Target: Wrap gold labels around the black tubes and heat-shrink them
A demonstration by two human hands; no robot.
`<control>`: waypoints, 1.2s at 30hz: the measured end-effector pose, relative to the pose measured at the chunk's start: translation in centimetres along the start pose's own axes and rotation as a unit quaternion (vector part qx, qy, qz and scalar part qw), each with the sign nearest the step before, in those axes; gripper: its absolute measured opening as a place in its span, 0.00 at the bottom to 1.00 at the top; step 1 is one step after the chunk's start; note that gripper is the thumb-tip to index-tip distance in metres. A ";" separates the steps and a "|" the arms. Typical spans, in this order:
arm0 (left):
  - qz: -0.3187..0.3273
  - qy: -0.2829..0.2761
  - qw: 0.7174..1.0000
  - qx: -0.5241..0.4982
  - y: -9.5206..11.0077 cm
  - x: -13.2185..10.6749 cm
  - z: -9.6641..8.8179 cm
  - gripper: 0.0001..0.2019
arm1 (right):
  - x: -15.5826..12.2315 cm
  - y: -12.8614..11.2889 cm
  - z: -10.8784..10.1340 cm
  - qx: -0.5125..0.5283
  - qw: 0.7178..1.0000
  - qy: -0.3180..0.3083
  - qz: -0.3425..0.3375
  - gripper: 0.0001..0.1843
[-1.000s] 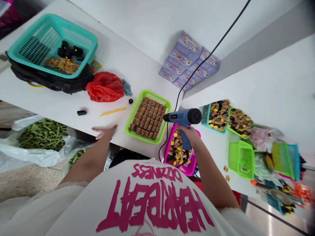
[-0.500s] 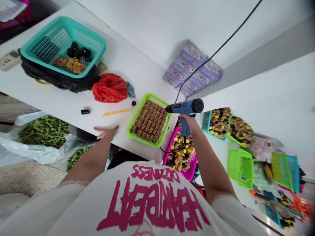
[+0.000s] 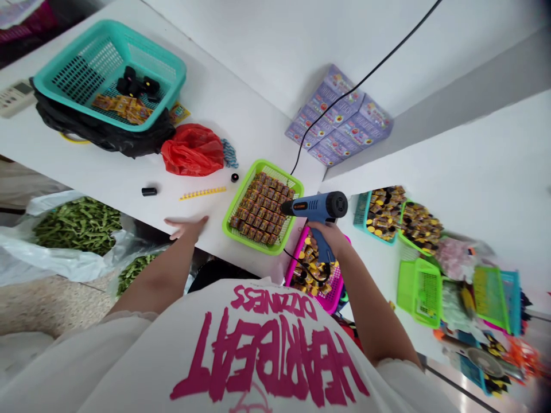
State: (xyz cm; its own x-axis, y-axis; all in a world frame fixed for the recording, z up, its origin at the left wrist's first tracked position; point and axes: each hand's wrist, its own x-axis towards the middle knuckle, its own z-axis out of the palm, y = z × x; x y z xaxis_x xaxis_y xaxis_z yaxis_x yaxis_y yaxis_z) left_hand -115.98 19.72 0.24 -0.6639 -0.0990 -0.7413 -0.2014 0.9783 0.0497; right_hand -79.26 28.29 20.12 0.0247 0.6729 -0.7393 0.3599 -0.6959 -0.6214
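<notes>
My right hand is wrapped round the handle of a blue and black heat gun. Its dark nozzle points left, over the right part of a lime-green basket. Rows of small, brownish wrapped pieces fill that basket. My left hand lies at the front edge of the white table, fingers spread and holding nothing. Just beyond it is a yellow strip. A small black ring-shaped piece sits near the green basket, and a black cylinder lies farther left.
A pink basket of yellow-capped jars stands below my right hand. The gun's black cord crosses in front of stacked purple boxes. At left are a turquoise basket and a red plastic bag. More filled baskets stand at right.
The heat gun in my right hand has moved left and slightly nearer me, so its nozzle reaches farther over the wrapped pieces. My left hand has stayed at the table edge.
</notes>
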 end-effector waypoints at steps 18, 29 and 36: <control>-0.003 -0.008 1.000 -0.003 0.2 0.1 0.0 0.76 | -4.9 3.2 2.5 -0.056 0.993 -0.084 0.063 0.13; -0.010 -0.026 0.999 -0.016 0.1 0.7 0.4 0.77 | 0.1 -0.6 2.8 -0.068 0.998 -0.003 -0.016 0.12; -0.011 -0.018 1.000 -0.023 0.1 0.8 0.5 0.76 | 4.8 -4.4 2.7 -0.036 0.998 0.034 -0.044 0.11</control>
State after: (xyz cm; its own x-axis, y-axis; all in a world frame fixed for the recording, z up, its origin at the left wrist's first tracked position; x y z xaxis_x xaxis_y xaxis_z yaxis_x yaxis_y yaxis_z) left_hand -116.19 19.84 -0.64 -0.6333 -0.1135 -0.7656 -0.2493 0.9664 0.0630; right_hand -83.29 33.95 18.58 0.0525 0.7481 -0.6615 0.4302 -0.6147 -0.6611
